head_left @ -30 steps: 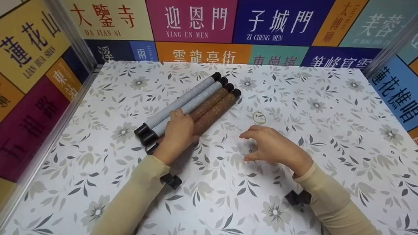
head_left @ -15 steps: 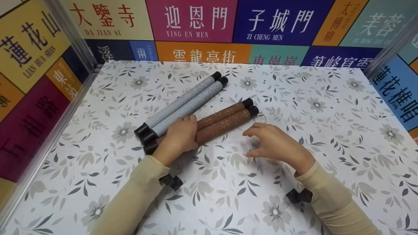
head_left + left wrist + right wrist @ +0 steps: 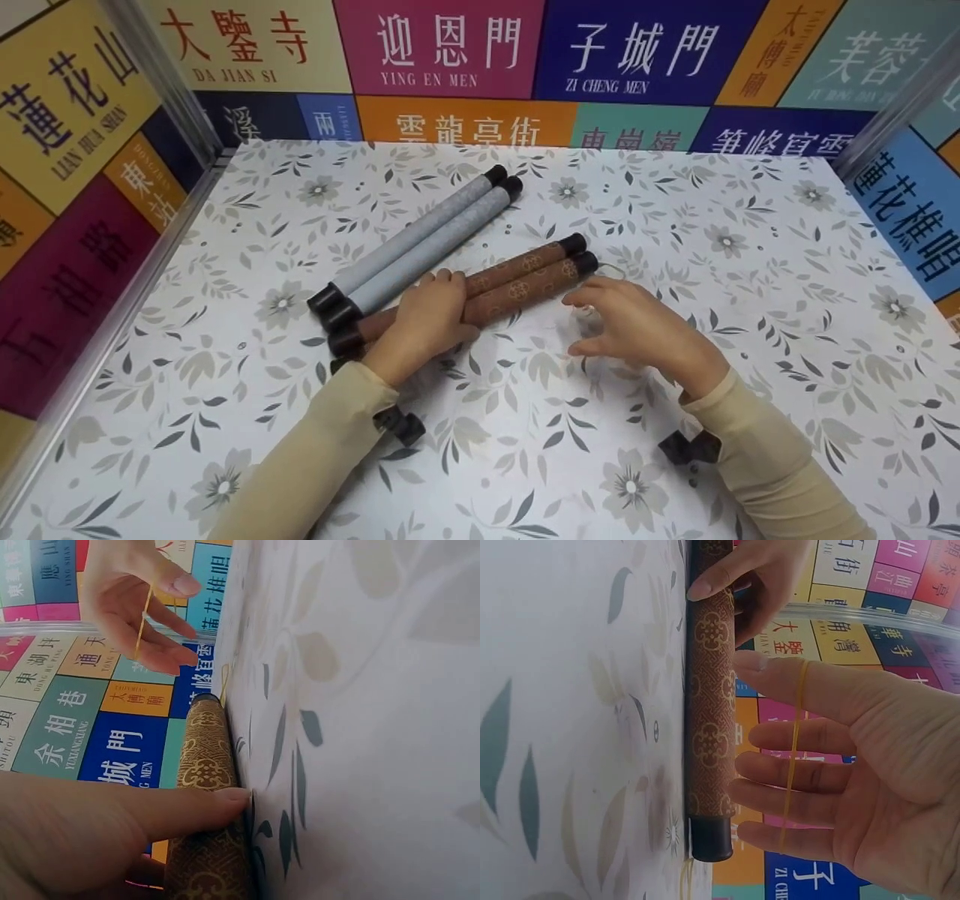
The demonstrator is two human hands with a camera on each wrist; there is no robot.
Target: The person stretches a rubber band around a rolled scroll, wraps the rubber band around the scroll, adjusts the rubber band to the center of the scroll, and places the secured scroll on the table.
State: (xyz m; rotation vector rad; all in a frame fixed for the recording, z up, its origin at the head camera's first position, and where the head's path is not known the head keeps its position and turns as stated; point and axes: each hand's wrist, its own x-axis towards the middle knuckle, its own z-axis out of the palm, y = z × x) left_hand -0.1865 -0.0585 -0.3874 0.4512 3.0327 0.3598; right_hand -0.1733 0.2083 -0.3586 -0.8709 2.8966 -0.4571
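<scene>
Head view downward, wrist close-ups sharing brown roll (image 3: pixel 711 727)

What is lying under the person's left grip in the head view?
Under the left grip are two brown rolls; their patterned right parts and black right ends show. The stretches directly beneath it, and the floral surface under the rolls, are covered.

Below Chinese characters, the cream panel (image 3: pixel 259 56) read "DA JIAN SI"; magenta panel (image 3: pixel 441 64), "YING EN MEN"; dark-blue panel (image 3: pixel 637 71), "ZI CHENG MEN"; left-side yellow panel (image 3: pixel 82 112), "LIAN HUA SHAN".
</scene>
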